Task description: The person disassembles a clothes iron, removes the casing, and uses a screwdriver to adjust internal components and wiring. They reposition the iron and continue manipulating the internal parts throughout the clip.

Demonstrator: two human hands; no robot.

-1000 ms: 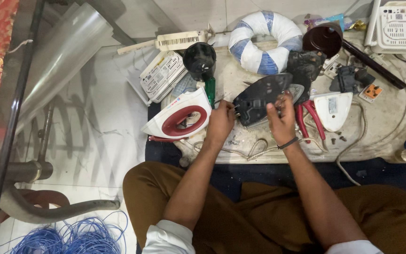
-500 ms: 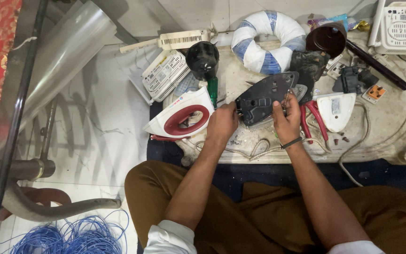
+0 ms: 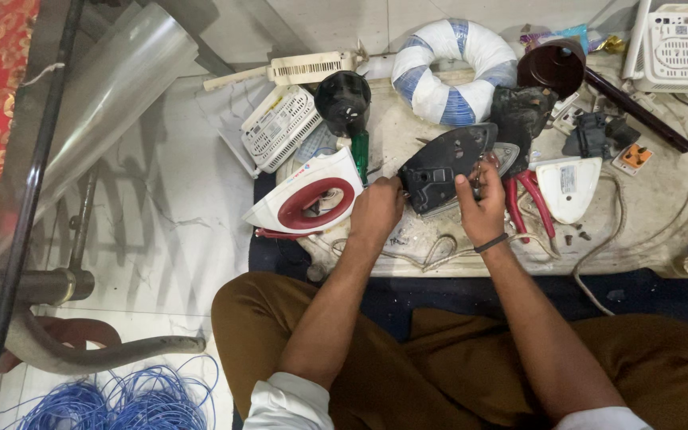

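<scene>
A blue-and-white wire coil (image 3: 454, 72) lies by a maroon cup (image 3: 551, 67) — red pliers (image 3: 525, 199) nearby.

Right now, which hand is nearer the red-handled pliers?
Right. The right hand grips the dark iron base directly beside the red-handled pliers; the left hand is on the base's far side.

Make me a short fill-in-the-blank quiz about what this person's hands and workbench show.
1. Both hands, left hand and right hand, grip a dark ____ body.
2. The pliers beside the right hand have ____ handles.
3. The ring-shaped coil is white and ____.

Missing words: iron; red; blue
</scene>
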